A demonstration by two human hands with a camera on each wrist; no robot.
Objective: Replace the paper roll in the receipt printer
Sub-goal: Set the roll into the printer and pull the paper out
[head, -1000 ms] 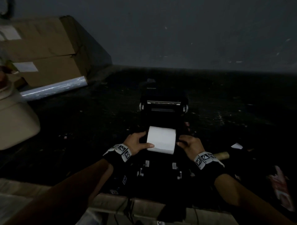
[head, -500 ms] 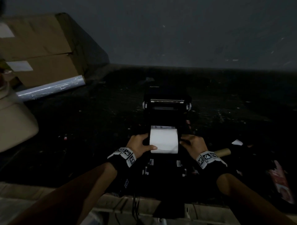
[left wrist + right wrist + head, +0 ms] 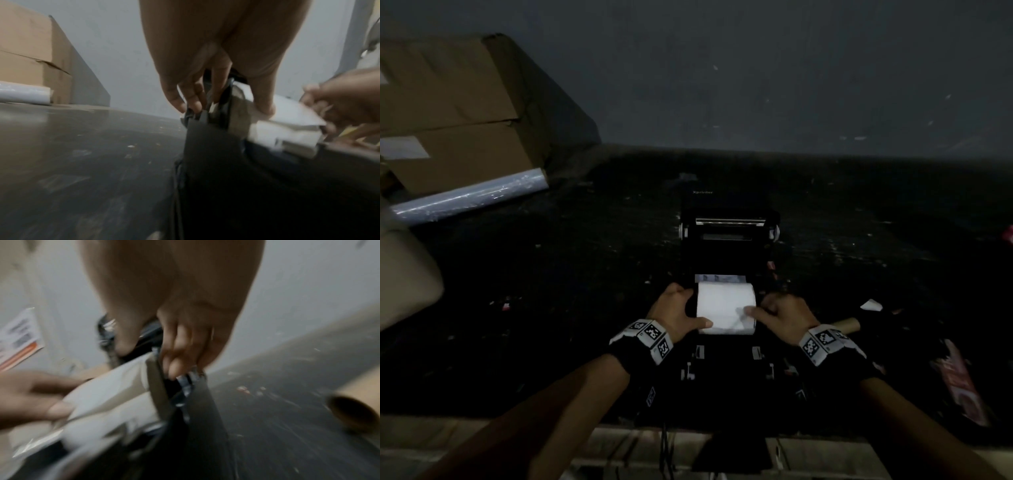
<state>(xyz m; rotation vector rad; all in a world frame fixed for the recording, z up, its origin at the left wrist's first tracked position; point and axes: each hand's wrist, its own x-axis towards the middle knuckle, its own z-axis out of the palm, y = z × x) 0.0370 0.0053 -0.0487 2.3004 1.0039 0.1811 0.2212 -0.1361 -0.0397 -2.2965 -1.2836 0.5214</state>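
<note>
A black receipt printer stands on the dark table with its lid tilted up at the back. A white paper roll lies crosswise in the open bay. My left hand grips the roll's left end, thumb across the front. My right hand holds the right end, thumb lying on the paper. In the left wrist view the left fingers reach down beside the roll. The blurred right wrist view has the right fingers curled at the roll's end.
An empty cardboard core lies right of the printer, near a white paper scrap and a red-and-white packet. Cardboard boxes and a roll of clear film stand at the back left. A cable hangs over the table's front edge.
Both hands have lowered the roll from above the printer into its bay. My right thumb has come over onto the paper.
</note>
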